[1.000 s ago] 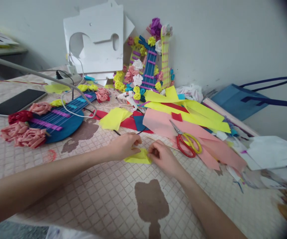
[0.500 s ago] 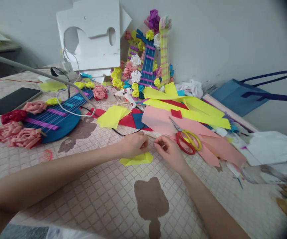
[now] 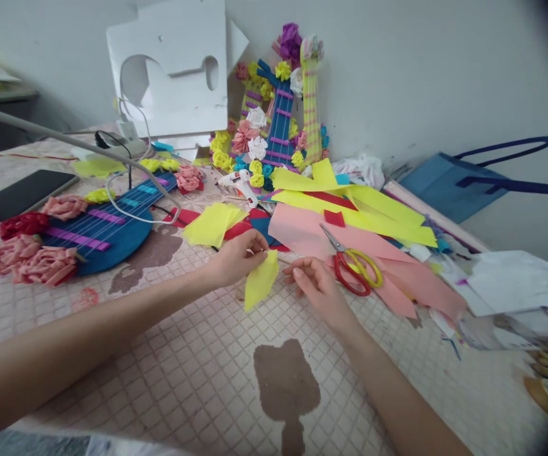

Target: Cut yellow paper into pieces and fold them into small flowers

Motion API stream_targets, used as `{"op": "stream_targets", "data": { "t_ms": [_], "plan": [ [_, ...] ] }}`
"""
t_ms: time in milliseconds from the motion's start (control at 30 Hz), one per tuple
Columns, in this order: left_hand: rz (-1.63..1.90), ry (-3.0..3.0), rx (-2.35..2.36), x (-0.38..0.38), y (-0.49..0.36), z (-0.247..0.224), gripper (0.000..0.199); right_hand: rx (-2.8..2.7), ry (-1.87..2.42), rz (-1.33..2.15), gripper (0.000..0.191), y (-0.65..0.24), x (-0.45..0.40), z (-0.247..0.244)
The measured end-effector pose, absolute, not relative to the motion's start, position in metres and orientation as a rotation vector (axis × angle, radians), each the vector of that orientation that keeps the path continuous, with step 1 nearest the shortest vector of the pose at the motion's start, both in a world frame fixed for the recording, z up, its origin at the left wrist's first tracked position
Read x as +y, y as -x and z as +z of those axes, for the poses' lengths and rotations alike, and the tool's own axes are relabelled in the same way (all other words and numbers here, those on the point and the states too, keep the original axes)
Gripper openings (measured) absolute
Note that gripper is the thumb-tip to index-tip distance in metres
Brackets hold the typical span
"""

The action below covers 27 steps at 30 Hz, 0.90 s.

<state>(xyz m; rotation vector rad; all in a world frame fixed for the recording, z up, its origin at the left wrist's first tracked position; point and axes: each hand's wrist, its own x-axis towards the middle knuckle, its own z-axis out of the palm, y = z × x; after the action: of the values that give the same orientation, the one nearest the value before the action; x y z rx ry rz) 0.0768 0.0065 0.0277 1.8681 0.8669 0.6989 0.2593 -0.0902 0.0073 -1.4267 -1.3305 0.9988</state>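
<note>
Pinched between the fingers of my left hand [image 3: 242,254] is a small yellow paper piece [image 3: 261,280], which hangs down at a slant. My right hand [image 3: 315,286] is just to the right of it, fingers apart and slightly curled, with nothing visible in them. Beyond my left hand lies a stack of yellow paper squares [image 3: 213,224]. Scissors with red and yellow handles [image 3: 352,271] rest on pink paper [image 3: 312,231] beside my right hand. A white glue gun [image 3: 240,185] stands further back.
A blue paper guitar with flowers [image 3: 112,235] and a dark tablet [image 3: 24,193] lie at the left, under a white cable. Decorated guitars [image 3: 280,120] lean on the wall. Long yellow sheets [image 3: 378,212], a blue bag [image 3: 454,187] and white cloth [image 3: 525,278] are at the right.
My left hand has lifted the yellow piece off the table and moved slightly left and up. My right hand has shifted slightly left and its fingers have opened.
</note>
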Motion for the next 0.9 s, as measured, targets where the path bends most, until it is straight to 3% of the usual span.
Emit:
{"op": "stream_targets", "data": {
  "t_ms": [200, 333, 467, 667, 900],
  "plan": [
    [0.801, -1.289, 0.775, -0.014, -0.072, 0.022, 0.005, -1.109, 1.273, 1.275, 0.023, -0.245, -0.095, 0.010],
    [0.746, -1.248, 0.752, -0.024, -0.066, 0.020, 0.009, -1.035, 1.262, 1.424, 0.029, -0.248, -0.096, 0.010],
    [0.663, -1.566, 0.727, -0.032, -0.053, 0.015, 0.022, -1.240, 1.400, 1.276, 0.029, -0.260, -0.091, 0.010],
    [0.795, -2.399, 0.661, -0.031, -0.041, 0.007, 0.024, -1.569, 1.438, 1.230, 0.017, -0.270, -0.082, 0.012],
    [0.803, -3.076, 0.299, -0.013, -0.042, 0.008, 0.011, -1.735, 1.419, 1.209, 0.021, -0.270, -0.081, 0.014]
  ]
}}
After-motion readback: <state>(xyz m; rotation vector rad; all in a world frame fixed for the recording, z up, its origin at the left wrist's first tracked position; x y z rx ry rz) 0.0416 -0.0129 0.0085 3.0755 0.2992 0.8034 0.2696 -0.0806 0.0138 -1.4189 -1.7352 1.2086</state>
